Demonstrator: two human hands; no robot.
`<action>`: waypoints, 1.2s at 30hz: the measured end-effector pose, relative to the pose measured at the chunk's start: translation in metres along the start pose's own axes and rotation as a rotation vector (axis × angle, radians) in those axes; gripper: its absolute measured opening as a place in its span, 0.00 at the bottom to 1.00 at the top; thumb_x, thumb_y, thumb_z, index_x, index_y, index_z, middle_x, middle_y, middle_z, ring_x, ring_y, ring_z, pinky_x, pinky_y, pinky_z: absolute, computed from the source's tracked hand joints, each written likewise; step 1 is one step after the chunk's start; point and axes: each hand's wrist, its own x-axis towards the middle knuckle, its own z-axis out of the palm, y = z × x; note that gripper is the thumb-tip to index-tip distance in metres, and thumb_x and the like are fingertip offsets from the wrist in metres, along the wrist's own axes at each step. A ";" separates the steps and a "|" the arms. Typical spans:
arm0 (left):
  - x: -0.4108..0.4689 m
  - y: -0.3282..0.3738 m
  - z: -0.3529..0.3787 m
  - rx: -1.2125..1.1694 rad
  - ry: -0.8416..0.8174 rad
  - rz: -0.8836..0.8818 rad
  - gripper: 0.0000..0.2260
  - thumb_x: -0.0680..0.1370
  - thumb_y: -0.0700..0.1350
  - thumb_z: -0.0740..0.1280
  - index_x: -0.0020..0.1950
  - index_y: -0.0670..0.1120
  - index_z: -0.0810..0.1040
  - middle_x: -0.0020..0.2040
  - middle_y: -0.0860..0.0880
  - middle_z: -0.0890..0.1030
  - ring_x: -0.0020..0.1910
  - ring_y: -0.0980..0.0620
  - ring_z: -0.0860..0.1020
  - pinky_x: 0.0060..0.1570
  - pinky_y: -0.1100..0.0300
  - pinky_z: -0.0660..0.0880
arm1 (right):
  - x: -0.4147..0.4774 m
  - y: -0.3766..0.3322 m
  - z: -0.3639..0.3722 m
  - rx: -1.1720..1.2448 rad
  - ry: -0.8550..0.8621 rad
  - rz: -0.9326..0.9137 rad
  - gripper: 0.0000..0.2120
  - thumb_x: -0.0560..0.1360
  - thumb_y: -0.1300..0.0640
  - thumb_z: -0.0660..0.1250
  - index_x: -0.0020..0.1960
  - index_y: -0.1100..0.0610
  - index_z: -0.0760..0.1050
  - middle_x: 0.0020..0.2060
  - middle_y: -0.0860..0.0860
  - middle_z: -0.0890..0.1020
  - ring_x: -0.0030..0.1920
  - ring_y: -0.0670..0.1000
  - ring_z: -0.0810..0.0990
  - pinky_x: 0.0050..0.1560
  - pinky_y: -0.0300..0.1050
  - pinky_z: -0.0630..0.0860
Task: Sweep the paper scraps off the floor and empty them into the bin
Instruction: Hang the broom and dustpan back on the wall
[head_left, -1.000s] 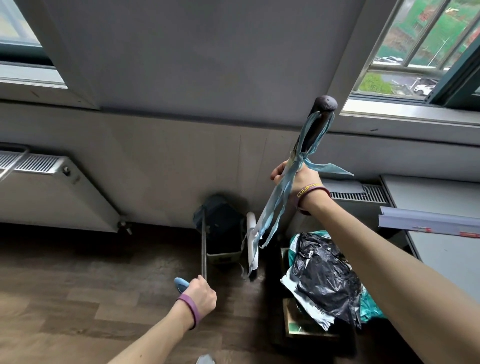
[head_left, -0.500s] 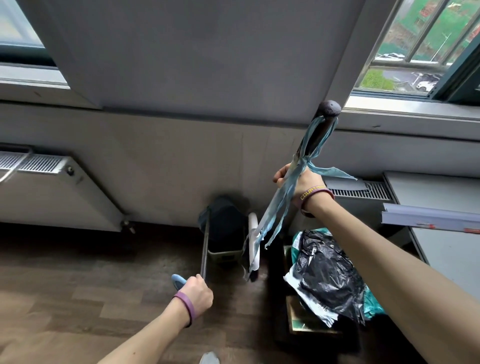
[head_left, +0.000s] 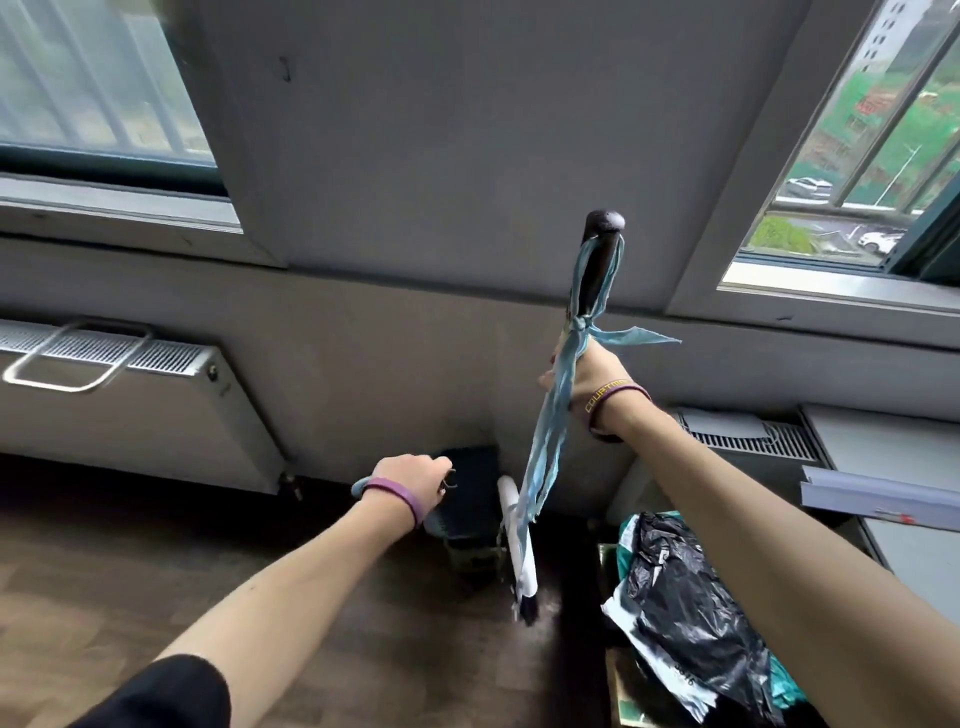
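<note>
Head view: the right hand, at 2 o'clock from centre, is gripping the broom below its ribboned top. The left hand, near centre, is closing round the dustpan handle, and the pan is standing by the wall at that hand's 3 o'clock. A black bag is lying at 5 o'clock, possibly the bin. No scraps are showing on the floor, and the pan's contents are hidden, so sweeping and emptying are probably both still to do.

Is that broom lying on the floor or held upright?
Held nearly upright: the right hand grips the broom handle, brush end down near the floor.
</note>
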 end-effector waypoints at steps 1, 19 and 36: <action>0.002 -0.007 -0.012 -0.011 0.030 -0.006 0.13 0.80 0.50 0.58 0.63 0.48 0.71 0.61 0.47 0.78 0.61 0.44 0.77 0.54 0.52 0.73 | -0.001 -0.008 0.001 0.010 0.006 -0.010 0.13 0.70 0.63 0.69 0.34 0.52 0.66 0.40 0.53 0.77 0.44 0.57 0.78 0.50 0.50 0.78; 0.021 -0.068 -0.192 -0.050 0.452 -0.250 0.14 0.79 0.42 0.60 0.62 0.43 0.76 0.63 0.44 0.77 0.65 0.43 0.72 0.64 0.55 0.64 | 0.020 -0.157 -0.020 -0.095 -0.033 -0.571 0.08 0.77 0.54 0.60 0.51 0.56 0.75 0.48 0.60 0.83 0.49 0.64 0.78 0.47 0.51 0.76; 0.004 -0.196 -0.234 -0.256 0.572 -0.386 0.15 0.76 0.46 0.58 0.53 0.39 0.80 0.55 0.38 0.82 0.57 0.38 0.78 0.55 0.52 0.72 | 0.084 -0.249 0.058 0.063 -0.227 -0.781 0.08 0.75 0.59 0.62 0.51 0.60 0.77 0.47 0.61 0.82 0.48 0.60 0.79 0.51 0.52 0.76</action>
